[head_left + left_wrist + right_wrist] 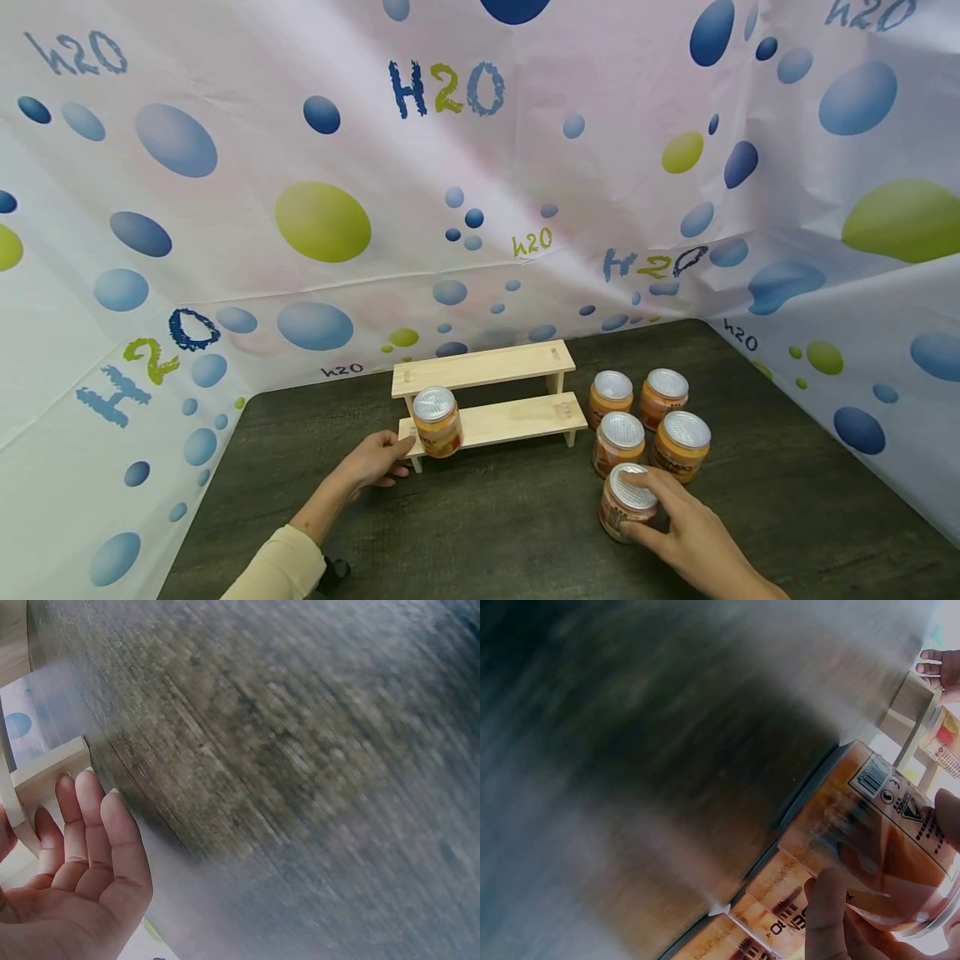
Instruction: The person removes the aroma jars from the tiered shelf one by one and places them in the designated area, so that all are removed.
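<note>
A two-step wooden shelf stands on the dark table. On the left end of its lower step sits a jar with a silver lid and an orange label. Beside that jar my left hand holds the shelf's left end, thumb over the step and fingers below; the left wrist view shows these fingers near a wooden leg. My right hand grips another jar by its side and lid, at the front of the jar group. Its printed label and barcode appear in the right wrist view.
Behind the gripped jar stand several similar jars, among them a near-left jar and a near-right jar. A patterned sheet hangs around the back and sides of the table.
</note>
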`<action>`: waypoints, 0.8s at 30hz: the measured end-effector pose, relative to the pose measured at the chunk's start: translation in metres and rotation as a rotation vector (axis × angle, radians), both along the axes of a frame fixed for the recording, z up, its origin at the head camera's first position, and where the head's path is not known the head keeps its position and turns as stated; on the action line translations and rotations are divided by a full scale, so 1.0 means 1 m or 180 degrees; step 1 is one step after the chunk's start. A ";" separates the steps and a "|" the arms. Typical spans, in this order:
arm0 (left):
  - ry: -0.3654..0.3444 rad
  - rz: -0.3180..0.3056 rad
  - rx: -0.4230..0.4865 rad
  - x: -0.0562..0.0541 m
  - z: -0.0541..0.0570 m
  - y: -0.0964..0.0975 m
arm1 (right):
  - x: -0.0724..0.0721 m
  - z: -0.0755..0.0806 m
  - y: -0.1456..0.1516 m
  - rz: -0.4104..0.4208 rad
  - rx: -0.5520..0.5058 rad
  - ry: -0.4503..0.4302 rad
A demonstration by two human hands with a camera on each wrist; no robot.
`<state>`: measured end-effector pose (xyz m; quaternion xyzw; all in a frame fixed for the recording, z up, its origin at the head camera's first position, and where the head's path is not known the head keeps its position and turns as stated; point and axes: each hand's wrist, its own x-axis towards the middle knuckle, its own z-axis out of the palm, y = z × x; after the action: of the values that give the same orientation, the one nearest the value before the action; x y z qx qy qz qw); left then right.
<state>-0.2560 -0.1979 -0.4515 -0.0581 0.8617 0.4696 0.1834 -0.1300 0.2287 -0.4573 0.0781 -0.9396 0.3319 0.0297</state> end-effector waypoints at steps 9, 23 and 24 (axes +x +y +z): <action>-0.0019 0.0006 0.0004 0.001 0.001 0.001 | 0.000 0.001 0.000 0.0052 0.0020 -0.0048; 0.0026 -0.0001 -0.0003 0.002 0.001 0.000 | 0.003 0.010 0.012 0.0275 0.0468 -0.0016; 0.0028 -0.0003 -0.0003 0.002 0.001 0.000 | 0.003 0.013 0.013 0.0282 0.0487 0.0023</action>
<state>-0.2541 -0.1981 -0.4500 -0.0557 0.8627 0.4693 0.1798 -0.1268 0.2417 -0.4442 0.1228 -0.9577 0.2599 0.0123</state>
